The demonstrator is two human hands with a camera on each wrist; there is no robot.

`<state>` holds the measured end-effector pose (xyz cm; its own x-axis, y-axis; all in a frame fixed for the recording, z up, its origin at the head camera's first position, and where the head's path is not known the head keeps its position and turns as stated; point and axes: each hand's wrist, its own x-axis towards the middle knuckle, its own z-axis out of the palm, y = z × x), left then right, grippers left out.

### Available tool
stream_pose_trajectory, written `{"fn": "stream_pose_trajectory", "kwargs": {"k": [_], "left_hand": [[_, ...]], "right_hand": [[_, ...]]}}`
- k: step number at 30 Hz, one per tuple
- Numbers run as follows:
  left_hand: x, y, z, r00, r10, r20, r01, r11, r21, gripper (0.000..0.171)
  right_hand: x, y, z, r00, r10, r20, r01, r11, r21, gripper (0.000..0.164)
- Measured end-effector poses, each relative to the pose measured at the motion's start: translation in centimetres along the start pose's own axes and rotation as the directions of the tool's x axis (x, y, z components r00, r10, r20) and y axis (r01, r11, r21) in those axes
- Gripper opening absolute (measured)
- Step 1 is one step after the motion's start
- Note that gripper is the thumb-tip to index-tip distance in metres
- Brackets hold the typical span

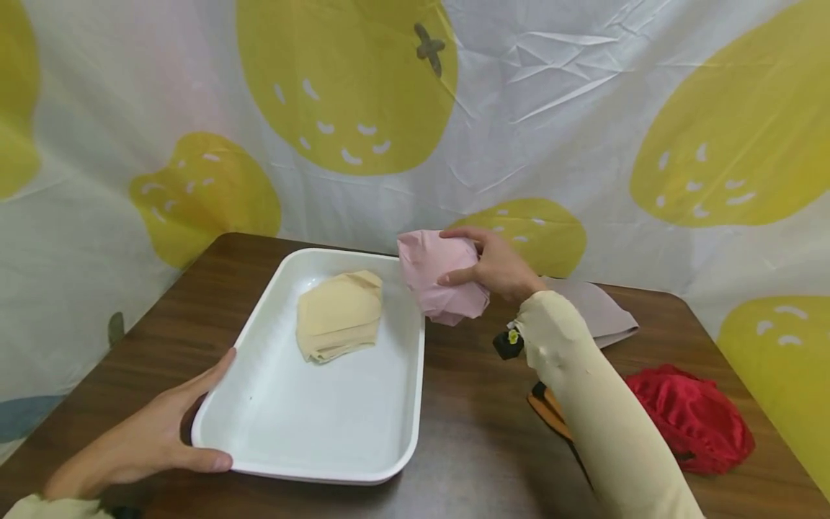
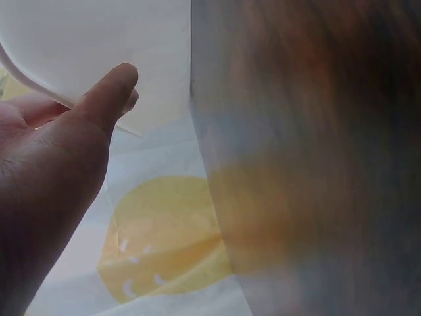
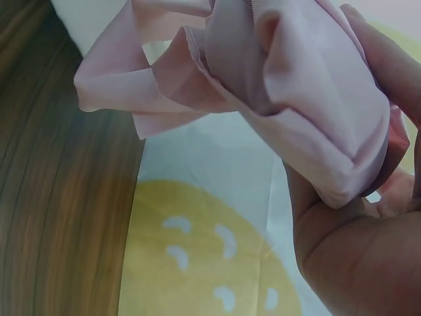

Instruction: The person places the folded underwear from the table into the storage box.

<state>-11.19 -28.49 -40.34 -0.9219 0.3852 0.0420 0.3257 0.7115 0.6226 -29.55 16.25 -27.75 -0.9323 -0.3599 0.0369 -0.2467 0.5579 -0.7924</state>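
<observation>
A folded pink cloth (image 1: 437,277) is held up over the right rim of a white tray (image 1: 311,432). My right hand (image 1: 489,267) grips it from the right, thumb and fingers on either side. Close up in the right wrist view, the pink cloth (image 3: 309,99) shows loose folds and a strap-like loop hanging to the left. Around the tray's near left corner, my left hand (image 1: 162,432) holds the edge, thumb at the front and fingers along the side. A folded cream cloth (image 1: 340,313) lies inside the tray, toward its far end.
Right of the tray, a greyish-lilac cloth (image 1: 593,310) lies on the brown wooden table (image 1: 480,425). A shiny red cloth bundle (image 1: 690,418) sits near the right edge. My right forearm partly hides an orange-brown item (image 1: 550,411) with black parts. A lemon-patterned curtain (image 1: 519,130) hangs behind.
</observation>
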Motion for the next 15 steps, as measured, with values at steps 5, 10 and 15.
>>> {"fn": "stream_pose_trajectory", "kwargs": {"k": [5,10,15], "left_hand": [[0.2,-0.1,0.1,1.0,-0.007,0.003,0.007,1.0,0.0,0.114],[0.2,-0.2,0.2,1.0,-0.004,-0.001,0.004,1.0,0.003,0.114],[0.0,-0.5,0.4,1.0,-0.002,-0.009,0.002,1.0,0.0,0.114]], "right_hand": [[0.6,-0.7,1.1,1.0,-0.014,0.008,0.014,1.0,0.026,0.076],[1.3,-1.7,2.3,1.0,-0.02,0.013,0.02,0.999,0.042,0.076],[2.1,-2.7,3.8,0.999,-0.015,0.03,0.012,0.994,0.105,0.075]]}}
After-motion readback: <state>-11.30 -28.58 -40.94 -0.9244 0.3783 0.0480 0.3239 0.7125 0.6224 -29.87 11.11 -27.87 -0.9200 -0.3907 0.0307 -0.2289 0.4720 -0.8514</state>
